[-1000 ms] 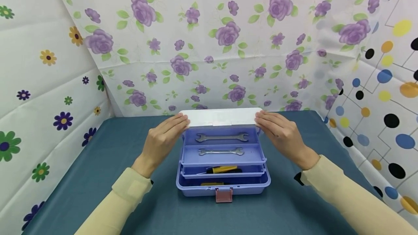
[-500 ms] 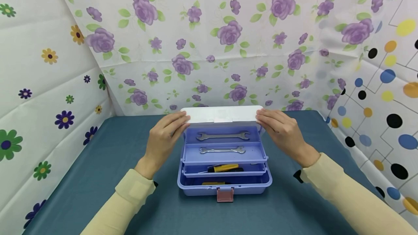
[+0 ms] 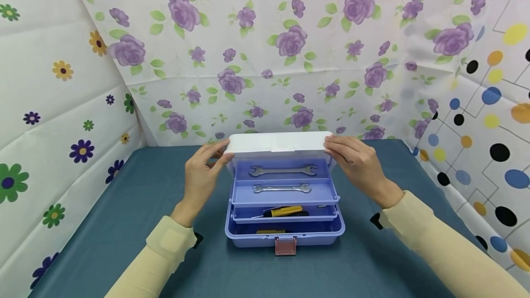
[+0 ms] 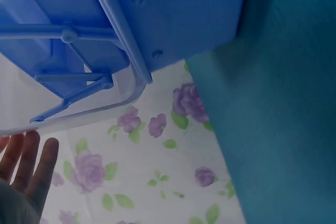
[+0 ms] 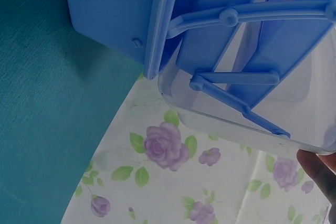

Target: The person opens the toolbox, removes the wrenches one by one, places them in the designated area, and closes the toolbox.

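Observation:
A lavender toolbox [image 3: 248,242] stands with its translucent white lid [image 3: 279,142] raised and its stepped trays spread. At the lid's left front corner my left hand [image 3: 200,176] pinches the edge, thumb below and fingers above. My right hand [image 3: 358,164] grips the opposite corner the same way. One wrench [image 3: 283,172] lies in the rear compartment of the top tray, and a second wrench [image 3: 281,189] in the front one. A yellow-and-black screwdriver [image 3: 285,211] is in the middle tray. Something yellow [image 3: 271,232] shows in the bottom, partly hidden.
A brownish latch [image 3: 285,246] hangs at the toolbox's front. Blue hinged arms [image 5: 228,18] link the trays and lid at the sides. Teal cloth [image 3: 186,270] covers the table, and a floral curtain [image 3: 265,100] hangs behind.
The lid has risen slightly and its inner wall shows more. The trays have shifted up a little with it. My left fingers have spread apart from the thumb at the corner.

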A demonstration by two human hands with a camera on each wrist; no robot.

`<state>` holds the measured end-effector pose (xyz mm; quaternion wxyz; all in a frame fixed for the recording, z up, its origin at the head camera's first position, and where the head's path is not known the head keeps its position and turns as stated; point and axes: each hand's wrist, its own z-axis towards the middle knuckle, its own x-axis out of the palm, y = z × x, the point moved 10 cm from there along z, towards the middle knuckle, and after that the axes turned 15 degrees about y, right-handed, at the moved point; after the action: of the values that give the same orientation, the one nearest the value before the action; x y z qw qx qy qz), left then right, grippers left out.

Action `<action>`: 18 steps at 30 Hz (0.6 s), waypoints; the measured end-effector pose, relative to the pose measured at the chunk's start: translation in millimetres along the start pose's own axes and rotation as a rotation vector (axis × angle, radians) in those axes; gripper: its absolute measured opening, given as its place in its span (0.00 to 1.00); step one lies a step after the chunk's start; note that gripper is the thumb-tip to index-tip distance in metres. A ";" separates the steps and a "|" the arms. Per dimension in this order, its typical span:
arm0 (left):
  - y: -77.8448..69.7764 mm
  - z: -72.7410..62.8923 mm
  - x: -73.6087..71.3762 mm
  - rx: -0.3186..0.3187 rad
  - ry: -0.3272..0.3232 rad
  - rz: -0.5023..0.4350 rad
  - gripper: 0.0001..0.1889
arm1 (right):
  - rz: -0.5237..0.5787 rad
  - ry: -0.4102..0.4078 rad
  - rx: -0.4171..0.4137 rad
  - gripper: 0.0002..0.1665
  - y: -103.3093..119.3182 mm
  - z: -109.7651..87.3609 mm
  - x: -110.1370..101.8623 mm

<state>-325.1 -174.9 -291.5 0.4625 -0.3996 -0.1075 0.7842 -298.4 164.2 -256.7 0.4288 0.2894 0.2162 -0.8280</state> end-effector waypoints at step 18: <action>34.2 -2.9 11.7 -0.217 0.049 -0.353 0.10 | 0.043 0.040 0.093 0.24 -10.8 0.6 3.5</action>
<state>-347.9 -184.7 -318.0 0.5494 -0.4410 -0.2485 0.6648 -309.3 167.6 -257.4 0.4282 0.3302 0.1796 -0.8218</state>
